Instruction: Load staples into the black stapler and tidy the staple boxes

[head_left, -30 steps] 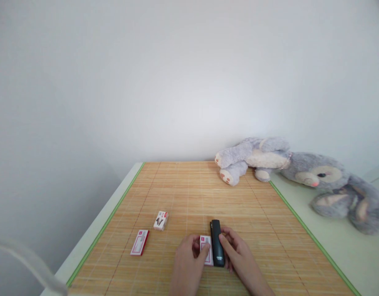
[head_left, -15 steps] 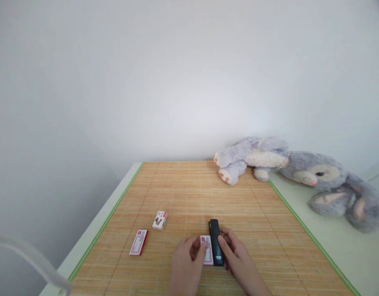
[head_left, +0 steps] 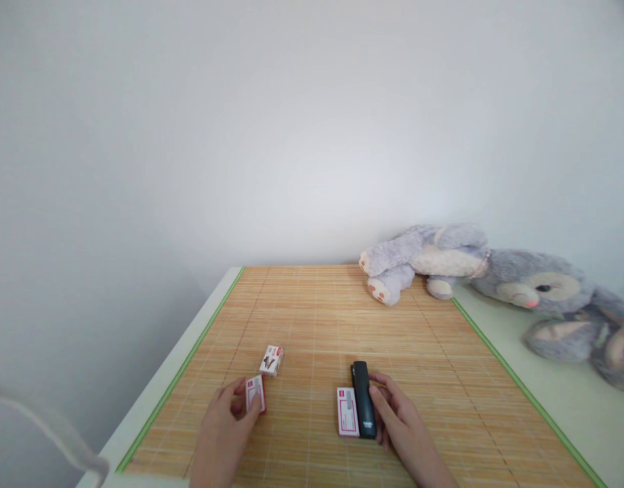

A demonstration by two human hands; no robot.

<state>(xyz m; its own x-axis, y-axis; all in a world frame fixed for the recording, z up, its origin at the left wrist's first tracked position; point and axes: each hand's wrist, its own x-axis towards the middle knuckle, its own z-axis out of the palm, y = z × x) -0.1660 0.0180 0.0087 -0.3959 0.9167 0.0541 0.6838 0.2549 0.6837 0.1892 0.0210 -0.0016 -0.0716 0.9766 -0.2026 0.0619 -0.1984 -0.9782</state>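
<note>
At the left of the mat, my left hand (head_left: 229, 423) grips a small flat white box with red edges (head_left: 255, 393), thumb on its near right side and fingers on its left. Just beyond it lies a smaller white box with a dark stapler picture (head_left: 272, 360). My right hand (head_left: 398, 417) has its thumb and fingers around the right side of a black stapler (head_left: 363, 400), which lies lengthwise on the mat. Against the stapler's left side rests a second white box with red edges (head_left: 347, 412), which neither hand touches.
A bamboo mat with green edging (head_left: 312, 312) covers most of the pale table (head_left: 515, 339). A grey plush rabbit (head_left: 454, 261) lies along the back right by the wall (head_left: 301, 135). A blurred pale curved bar (head_left: 52, 427) crosses the lower left corner.
My left hand has left the box beside the stapler, moved left and taken hold of the other red-edged box, now shifted nearer the small box. My right hand stays at the stapler.
</note>
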